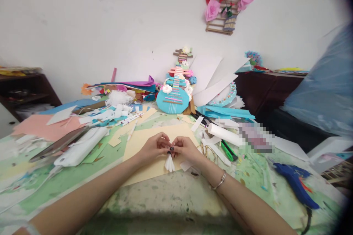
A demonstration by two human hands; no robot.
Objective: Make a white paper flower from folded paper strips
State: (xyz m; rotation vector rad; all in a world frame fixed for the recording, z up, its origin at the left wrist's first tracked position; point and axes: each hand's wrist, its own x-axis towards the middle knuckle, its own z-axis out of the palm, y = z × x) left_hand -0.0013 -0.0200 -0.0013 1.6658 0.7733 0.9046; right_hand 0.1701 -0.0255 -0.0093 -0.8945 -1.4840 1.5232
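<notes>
My left hand point(154, 146) and my right hand point(184, 148) meet over a cream sheet of paper point(143, 143) at the middle of the table. Both pinch the top of a small white folded paper piece point(169, 162), which fans out downward below my fingertips. The fingers of both hands are curled and closed on it. My right wrist wears a thin silver bracelet point(220, 181).
A blue glue gun point(296, 183) lies at the right. A white tube point(224, 134) and a green cutter point(228, 150) lie right of my hands. A white bottle point(79, 148) lies left. A blue paper guitar point(173, 95) and piles of coloured paper point(46, 125) fill the back.
</notes>
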